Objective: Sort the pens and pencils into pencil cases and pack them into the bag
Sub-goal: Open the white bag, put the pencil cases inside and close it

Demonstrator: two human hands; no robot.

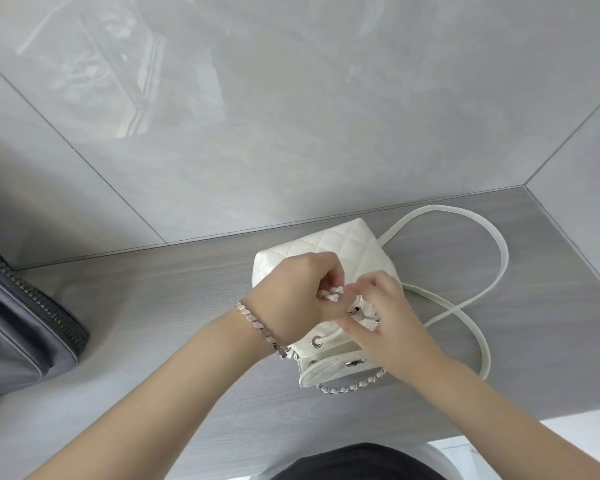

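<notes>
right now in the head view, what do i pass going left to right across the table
dark grey zippered bag → silver bracelet → left hand → white drawstring → right hand → white shoulder strap. The white quilted bag lies under both hands, so it is left out.

One bag (340, 244), one pouch (21, 341), two hands (291, 294) (390, 308)

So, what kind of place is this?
Probably a home, though I cannot be sure: a grey wood-look counter set into a corner of large glossy grey wall tiles, with a white quilted bag on it.
</notes>
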